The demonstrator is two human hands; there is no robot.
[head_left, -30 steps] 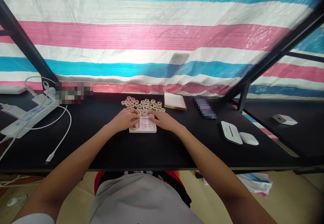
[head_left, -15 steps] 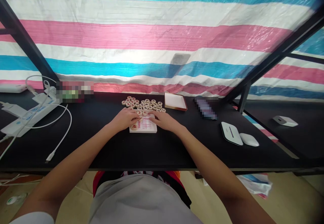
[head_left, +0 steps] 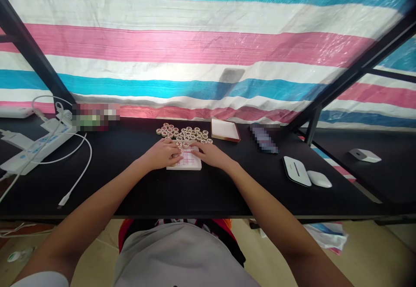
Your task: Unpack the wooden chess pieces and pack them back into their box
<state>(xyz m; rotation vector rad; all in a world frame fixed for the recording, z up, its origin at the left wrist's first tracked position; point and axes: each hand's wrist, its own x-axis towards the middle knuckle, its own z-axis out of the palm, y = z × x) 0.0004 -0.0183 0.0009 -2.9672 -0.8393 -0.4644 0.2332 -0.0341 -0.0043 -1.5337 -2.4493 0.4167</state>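
Observation:
A small white board with pink lines lies on the black table in front of me. My left hand rests on its left part, fingers curled over a round wooden chess piece that is mostly hidden. My right hand lies on the board's right edge, its fingers stretched flat toward a piece at the far edge. Just behind the board sits a heap of several round wooden chess pieces with red and dark marks.
A shallow red-rimmed box lid lies behind to the right. Further right are a white flat device and a white mouse. A white power strip with cables lies at the left. A striped tarp hangs behind.
My left hand has slid slightly right and down over the board, and now covers the piece that showed at the board's near left corner. The right hand has barely moved.

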